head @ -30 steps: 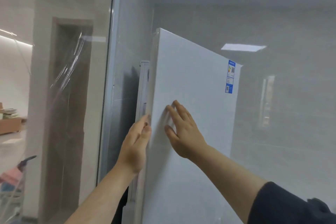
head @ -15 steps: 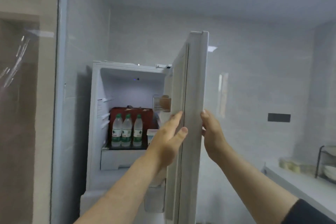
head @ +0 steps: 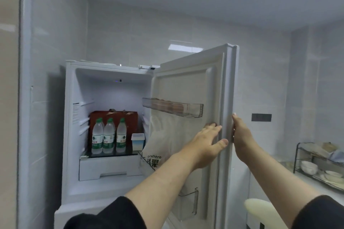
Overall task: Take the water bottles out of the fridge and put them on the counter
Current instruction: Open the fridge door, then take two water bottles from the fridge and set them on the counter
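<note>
Reaching, left hand (head: 208, 143) flat on fridge door (head: 186, 83)

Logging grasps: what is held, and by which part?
Only the fridge door, at its free edge: left hand flat inside, right hand outside. The water bottles are untouched.

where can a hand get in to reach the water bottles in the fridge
Free: the tall gap between the three clear green-capped water bottles and the white fridge ceiling, and the open front. Crowded: red-brown box behind them, small white tub at their right, white plastic bag in the door.
</note>
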### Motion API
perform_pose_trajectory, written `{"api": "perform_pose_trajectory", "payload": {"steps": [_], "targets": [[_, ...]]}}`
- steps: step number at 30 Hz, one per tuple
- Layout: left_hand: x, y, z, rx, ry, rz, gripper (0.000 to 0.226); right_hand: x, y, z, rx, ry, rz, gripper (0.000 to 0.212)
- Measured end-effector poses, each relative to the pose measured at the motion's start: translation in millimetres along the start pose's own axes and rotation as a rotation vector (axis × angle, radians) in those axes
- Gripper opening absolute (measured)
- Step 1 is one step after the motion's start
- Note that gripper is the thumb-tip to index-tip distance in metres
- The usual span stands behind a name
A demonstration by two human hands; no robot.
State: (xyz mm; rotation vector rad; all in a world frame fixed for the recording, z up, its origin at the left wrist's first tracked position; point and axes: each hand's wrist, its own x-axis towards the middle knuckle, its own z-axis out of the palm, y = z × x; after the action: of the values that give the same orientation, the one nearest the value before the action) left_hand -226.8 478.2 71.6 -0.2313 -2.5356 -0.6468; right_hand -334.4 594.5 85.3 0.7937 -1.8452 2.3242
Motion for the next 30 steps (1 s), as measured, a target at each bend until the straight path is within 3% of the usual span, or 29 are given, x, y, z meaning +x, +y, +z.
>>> {"api": "perform_pose_trajectory", "payload": {"steps": [2,4,6,8,12,18,30], "targets": [[-5.8,-3.0,-8.2,0.001,0.015,0.018,0.065,-15.8,-13.5,12.3,-0.237,0.134,-0.188,0.074],[-18.7,-12.0,-27.0,-0.004,0.076,0.016,0.067,-36.1,-23.6,32.8,-0.496,0.234,-0.494,0.065],[-39.5,-29.0,-53.0,0.023,0.185,-0.002,0.067,-51.7,-29.7,62.3,-0.64,0.131,-0.748,0.069],[-63.7,-51.4,-81.8,0.087,0.32,-0.03,0.07,-57.1,-26.6,93.5,-0.759,-0.022,-0.838,0.073],[-110.0,-111.4,-139.3,0.228,0.523,-0.14,0.085,-56.5,-11.2,152.7,-0.768,-0.167,-0.846,0.078],[-146.1,-216.9,-193.6,0.255,0.628,-0.246,0.084,-37.1,32.3,253.7,-0.737,-0.271,-0.819,0.079],[-118.0,-448.6,-264.6,0.089,0.619,-0.305,0.084,66.8,144.0,456.5,-0.724,-0.302,-0.56,0.079]]}}
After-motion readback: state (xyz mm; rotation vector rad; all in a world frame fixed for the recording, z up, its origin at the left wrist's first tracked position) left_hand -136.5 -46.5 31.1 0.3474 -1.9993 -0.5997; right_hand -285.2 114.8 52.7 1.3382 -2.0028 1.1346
